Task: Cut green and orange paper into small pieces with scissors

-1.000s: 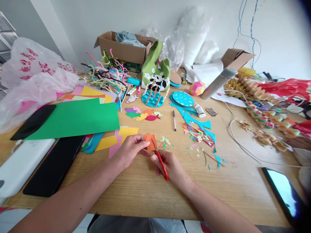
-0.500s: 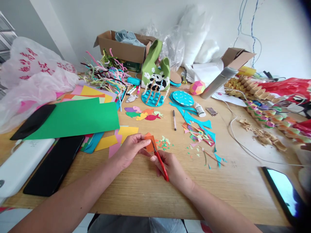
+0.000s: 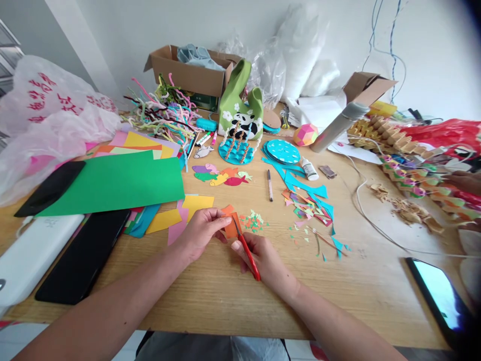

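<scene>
My left hand pinches a small piece of orange paper between thumb and fingers, above the table. My right hand is closed round red-handled scissors, whose blades lie against the orange paper. Just beyond the hands is a scatter of tiny orange and green paper snippets. Farther back lie several coloured paper fish, and a pen rests to their right. Yellow and pink paper pieces lie beside my left hand.
At left are a green sheet, a black phone and a white device. Paper scraps, a white cable and a lit phone lie right. A panda bag stands behind. Another person's hand shows at far right.
The orange paper and scissors have shifted very slightly in my hands. At the far right, another person's hand has come farther into view.
</scene>
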Available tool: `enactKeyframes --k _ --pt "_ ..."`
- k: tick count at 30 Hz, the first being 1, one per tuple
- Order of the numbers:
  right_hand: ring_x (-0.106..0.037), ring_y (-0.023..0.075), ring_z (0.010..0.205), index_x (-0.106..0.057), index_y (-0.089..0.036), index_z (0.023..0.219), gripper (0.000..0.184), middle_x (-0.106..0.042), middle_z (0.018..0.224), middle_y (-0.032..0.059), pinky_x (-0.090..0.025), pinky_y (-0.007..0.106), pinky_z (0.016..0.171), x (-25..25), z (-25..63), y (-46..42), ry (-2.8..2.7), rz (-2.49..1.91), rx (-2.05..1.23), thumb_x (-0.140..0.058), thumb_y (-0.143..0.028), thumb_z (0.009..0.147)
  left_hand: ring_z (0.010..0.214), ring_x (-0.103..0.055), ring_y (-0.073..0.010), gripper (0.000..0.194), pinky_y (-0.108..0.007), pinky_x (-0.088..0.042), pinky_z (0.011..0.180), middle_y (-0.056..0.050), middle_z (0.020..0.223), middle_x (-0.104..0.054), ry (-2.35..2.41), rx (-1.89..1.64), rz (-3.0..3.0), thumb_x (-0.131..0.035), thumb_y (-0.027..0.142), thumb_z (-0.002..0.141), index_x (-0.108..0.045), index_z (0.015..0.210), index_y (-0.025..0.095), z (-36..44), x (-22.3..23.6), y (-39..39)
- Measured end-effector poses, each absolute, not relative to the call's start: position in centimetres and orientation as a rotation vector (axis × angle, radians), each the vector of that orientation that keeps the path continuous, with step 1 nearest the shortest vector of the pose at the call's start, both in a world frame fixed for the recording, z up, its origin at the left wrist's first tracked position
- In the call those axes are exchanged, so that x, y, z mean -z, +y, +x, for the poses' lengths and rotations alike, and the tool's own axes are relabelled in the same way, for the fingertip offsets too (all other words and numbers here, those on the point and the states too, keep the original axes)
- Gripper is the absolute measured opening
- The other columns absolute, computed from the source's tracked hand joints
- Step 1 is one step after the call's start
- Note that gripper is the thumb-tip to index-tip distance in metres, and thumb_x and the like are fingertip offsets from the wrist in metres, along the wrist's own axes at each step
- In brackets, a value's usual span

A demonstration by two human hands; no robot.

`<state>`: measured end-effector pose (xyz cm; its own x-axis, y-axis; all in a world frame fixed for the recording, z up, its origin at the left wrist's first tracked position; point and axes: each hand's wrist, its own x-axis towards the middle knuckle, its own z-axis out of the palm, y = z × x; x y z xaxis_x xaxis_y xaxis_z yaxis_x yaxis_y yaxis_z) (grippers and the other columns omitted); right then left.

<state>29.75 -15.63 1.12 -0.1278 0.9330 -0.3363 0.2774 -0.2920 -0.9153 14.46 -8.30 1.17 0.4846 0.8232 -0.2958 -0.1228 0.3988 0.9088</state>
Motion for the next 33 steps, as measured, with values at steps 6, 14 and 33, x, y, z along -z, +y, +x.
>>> enactKeyframes --k 6,14,33 --pt "-0.045 0.0084 0.038 -0.045 -0.019 0.068 0.057 -0.044 0.05 -0.0049 -0.033 0.02 0.036 -1.44 29.57 -15.63 -1.353 -1.586 -1.455 -0.05 -0.076 0.074 0.056 -0.054 -0.0101 0.021 -0.023 -0.045 0.052 -0.002 0.064 -0.061 0.873 -0.677 0.952 -0.069 0.032 0.071 -0.062 0.067 0.012 14.58 -1.26 -8.28" --pt "-0.045 0.0088 0.038 -0.047 -0.018 0.07 0.057 -0.046 0.049 -0.0044 -0.032 0.02 0.036 -1.36 29.69 -15.68 -1.369 -1.587 -1.458 -0.049 -0.075 0.076 0.053 -0.054 -0.0096 0.021 -0.023 -0.044 0.052 -0.001 0.062 -0.061 0.85 -0.653 0.918 -0.069 0.032 0.07 -0.062 0.065 0.013 14.5 -1.21 -8.26" --pt "-0.045 0.0086 0.037 -0.043 -0.02 0.066 0.051 -0.046 0.045 -0.0051 -0.029 0.019 0.037 -1.44 29.8 -15.82 -1.418 -1.561 -1.474 -0.051 -0.069 0.08 0.065 -0.059 -0.014 0.017 -0.027 -0.046 0.061 -0.008 0.078 -0.07 0.797 -0.626 0.801 -0.07 0.027 0.064 -0.06 0.065 0.013 14.46 -1.96 -8.23"
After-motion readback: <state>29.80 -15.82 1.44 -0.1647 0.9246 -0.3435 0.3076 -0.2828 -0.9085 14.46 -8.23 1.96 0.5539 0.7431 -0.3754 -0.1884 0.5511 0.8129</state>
